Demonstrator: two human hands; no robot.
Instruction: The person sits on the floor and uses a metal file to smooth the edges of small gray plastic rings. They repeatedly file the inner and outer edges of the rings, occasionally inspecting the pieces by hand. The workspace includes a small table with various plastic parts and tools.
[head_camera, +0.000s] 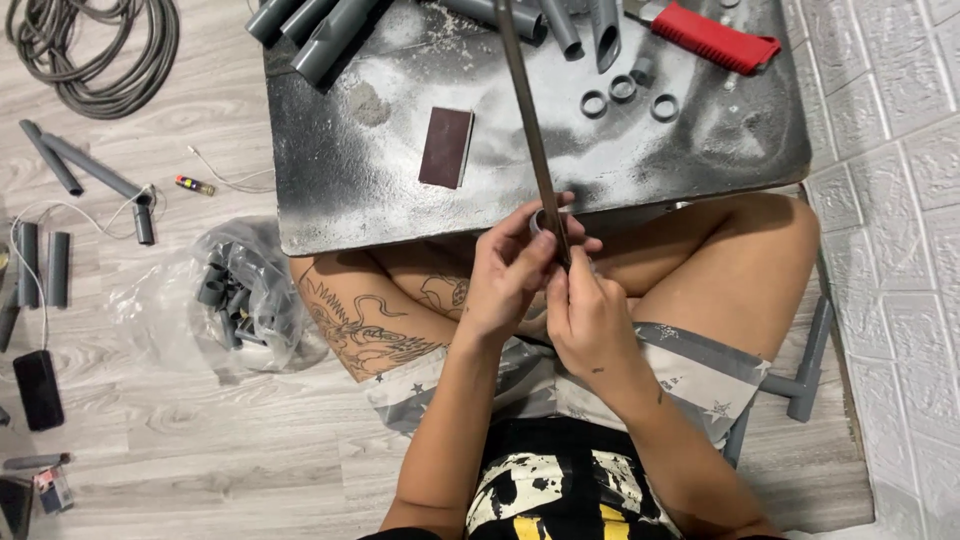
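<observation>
While hands (545, 285) hide it, ring (540, 218) barely shows.

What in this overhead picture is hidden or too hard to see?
- Small ring, head view: mostly covered by the left hand.
- Long file: top cut off by the frame edge, lower end hidden in the right hand.
- Bag of grey fittings: contents blurred by plastic.

Board edge (420, 232) blocks ahead; floor (200, 440) leftward open.
</observation>
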